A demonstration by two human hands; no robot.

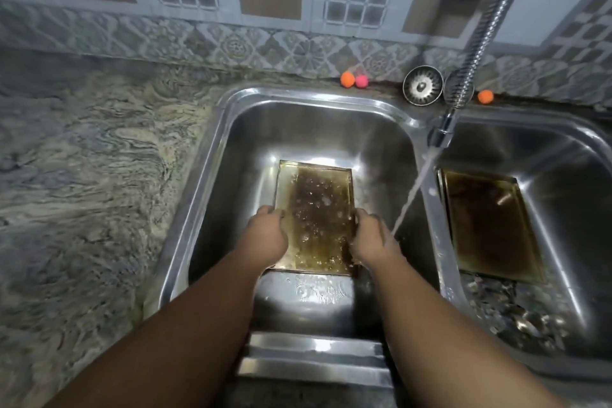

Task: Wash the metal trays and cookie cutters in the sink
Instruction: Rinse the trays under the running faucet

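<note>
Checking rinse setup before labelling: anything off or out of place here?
Yes. The water stream lands by the right hand, at the edge of the brown-stained rectangular metal tray that it and the left hand grip, missing the dirty middle. A round metal sink strainer sits out on the back ledge.

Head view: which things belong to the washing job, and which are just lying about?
Job: stained tray, gripped by left hand and right hand in the left basin; second tray and small metal pieces in the right basin; running faucet.
Lying about: three small balls; drain strainer.
</note>
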